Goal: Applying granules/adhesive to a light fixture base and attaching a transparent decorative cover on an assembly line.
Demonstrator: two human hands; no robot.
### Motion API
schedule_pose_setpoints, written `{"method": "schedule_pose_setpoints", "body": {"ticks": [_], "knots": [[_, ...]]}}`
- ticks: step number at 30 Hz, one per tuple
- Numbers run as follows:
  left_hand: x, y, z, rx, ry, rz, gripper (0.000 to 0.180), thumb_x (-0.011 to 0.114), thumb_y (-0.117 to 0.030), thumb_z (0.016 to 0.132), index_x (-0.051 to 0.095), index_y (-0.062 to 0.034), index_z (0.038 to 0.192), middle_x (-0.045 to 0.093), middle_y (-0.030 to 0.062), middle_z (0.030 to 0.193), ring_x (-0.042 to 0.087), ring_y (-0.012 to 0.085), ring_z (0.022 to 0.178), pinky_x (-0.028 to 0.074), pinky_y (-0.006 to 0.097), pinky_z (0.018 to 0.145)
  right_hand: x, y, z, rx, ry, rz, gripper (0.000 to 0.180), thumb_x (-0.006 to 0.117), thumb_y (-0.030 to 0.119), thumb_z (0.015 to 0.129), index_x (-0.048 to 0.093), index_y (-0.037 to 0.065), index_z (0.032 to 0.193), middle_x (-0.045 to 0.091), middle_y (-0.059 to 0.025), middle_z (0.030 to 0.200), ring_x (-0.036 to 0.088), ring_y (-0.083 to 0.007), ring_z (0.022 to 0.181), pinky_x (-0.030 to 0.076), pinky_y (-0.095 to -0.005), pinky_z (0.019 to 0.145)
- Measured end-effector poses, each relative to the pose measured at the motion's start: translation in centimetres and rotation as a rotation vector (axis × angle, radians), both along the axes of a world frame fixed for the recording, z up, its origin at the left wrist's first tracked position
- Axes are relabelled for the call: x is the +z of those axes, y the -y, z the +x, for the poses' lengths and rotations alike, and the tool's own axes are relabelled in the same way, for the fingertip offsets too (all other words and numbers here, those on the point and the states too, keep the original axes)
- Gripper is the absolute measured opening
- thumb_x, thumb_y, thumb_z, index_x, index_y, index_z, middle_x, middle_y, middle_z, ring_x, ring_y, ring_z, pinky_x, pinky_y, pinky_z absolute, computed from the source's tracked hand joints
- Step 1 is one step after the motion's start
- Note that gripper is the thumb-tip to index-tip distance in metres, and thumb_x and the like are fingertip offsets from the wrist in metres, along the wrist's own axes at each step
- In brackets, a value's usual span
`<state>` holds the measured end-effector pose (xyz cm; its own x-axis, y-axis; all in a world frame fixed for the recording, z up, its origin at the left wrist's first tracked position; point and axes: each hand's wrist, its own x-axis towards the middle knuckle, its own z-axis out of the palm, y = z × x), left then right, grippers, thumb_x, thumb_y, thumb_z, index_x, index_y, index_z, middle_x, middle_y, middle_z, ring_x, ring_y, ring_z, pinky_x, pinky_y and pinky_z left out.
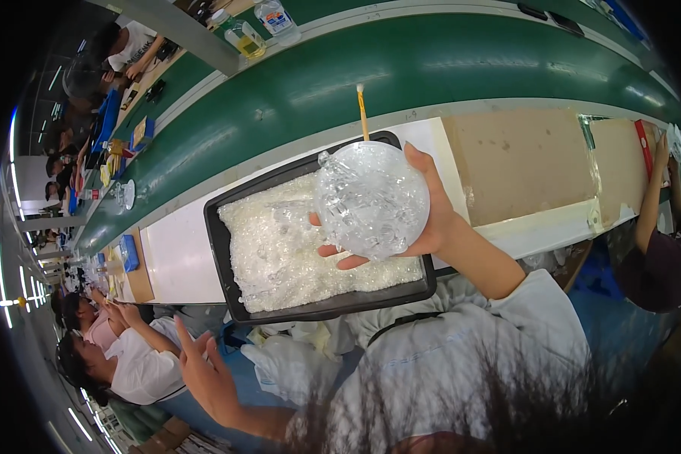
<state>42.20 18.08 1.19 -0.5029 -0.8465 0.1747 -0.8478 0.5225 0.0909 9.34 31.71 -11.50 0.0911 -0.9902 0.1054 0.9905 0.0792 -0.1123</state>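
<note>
My right hand [433, 227] is closed round the side of a round, whitish clear dish [408, 216], its thumb at the far rim and fingertips showing under the near side. Shiny clear plastic pieces [371, 193] lie heaped in the dish, and their exact kind is too small to tell. Beneath the dish stands a black tray [333, 306] filled with small white, glittering beads or granules [280, 250]. My left hand [210, 378] is off to the lower left of the tray, empty, with fingers stretched and apart.
A thin yellow stick [362, 110] with a white tip shows beyond the dish. Bottles [242, 34] stand on the far ledge of the green conveyor belt [461, 64]. Brown cardboard [518, 163] covers the right of the bench. Co-workers [140, 356] sit at the left; another person's arm [651, 197] reaches in at the right.
</note>
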Motion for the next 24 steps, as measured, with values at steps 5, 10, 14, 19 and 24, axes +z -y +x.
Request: {"method": "schedule_pose_setpoints", "body": {"ticks": [5,10,14,19,24], "knots": [[-0.1,2.4,-3.6,-0.495,0.262,-0.262,0.04,0.058,-0.01,0.091,0.056,-0.0024,0.13,0.066,0.0182,0.114,0.062,0.0343,0.105,0.04,0.045,0.101,0.0,-0.2,-0.1,0.002,0.025,0.009,0.096,0.041,0.083,0.079,0.029,0.022,0.152,0.028,-0.0297,0.151,0.032,-0.0635,0.129,0.031,-0.0718,0.101],[2.5,2.9,-9.2,-0.681,0.112,0.056,0.044,0.061,-0.009,0.088,0.054,-0.0023,0.131,0.064,0.0197,0.119,0.061,0.0345,0.11,0.04,0.047,0.102,-0.1,0.4,0.1,0.046,0.069,-0.049,0.098,0.038,0.084,0.08,0.029,0.018,0.152,0.038,-0.0267,0.147,0.044,-0.0572,0.124,0.039,-0.066,0.097],[2.5,5.0,-13.4,-0.764,0.184,0.276,0.041,0.06,-0.007,0.091,0.054,-0.0008,0.13,0.063,0.0175,0.125,0.056,0.032,0.121,0.037,0.047,0.108,-0.8,0.5,0.0,0.074,0.111,-0.082,0.098,0.036,0.083,0.081,0.029,0.016,0.152,0.036,-0.0287,0.147,0.043,-0.0582,0.125,0.04,-0.0662,0.096],[2.3,6.6,-17.3,-0.985,0.106,-0.048,0.044,0.062,-0.004,0.089,0.053,-0.0017,0.132,0.052,0.0193,0.139,0.052,0.0358,0.127,0.036,0.043,0.109,-1.1,0.9,0.3,0.106,0.094,-0.063,0.097,0.033,0.083,0.082,0.028,0.015,0.152,0.036,-0.0292,0.147,0.043,-0.0588,0.125,0.041,-0.066,0.095],[2.0,6.7,-21.0,-1.113,-0.084,0.202,0.057,0.063,-0.001,0.084,0.048,-0.003,0.139,0.041,0.0211,0.149,0.048,0.0395,0.13,0.035,0.04,0.11,-0.8,1.3,0.7,0.134,0.095,-0.012,0.098,0.03,0.083,0.083,0.028,0.014,0.152,0.039,-0.0282,0.146,0.045,-0.0586,0.122,0.043,-0.0654,0.094]]}}
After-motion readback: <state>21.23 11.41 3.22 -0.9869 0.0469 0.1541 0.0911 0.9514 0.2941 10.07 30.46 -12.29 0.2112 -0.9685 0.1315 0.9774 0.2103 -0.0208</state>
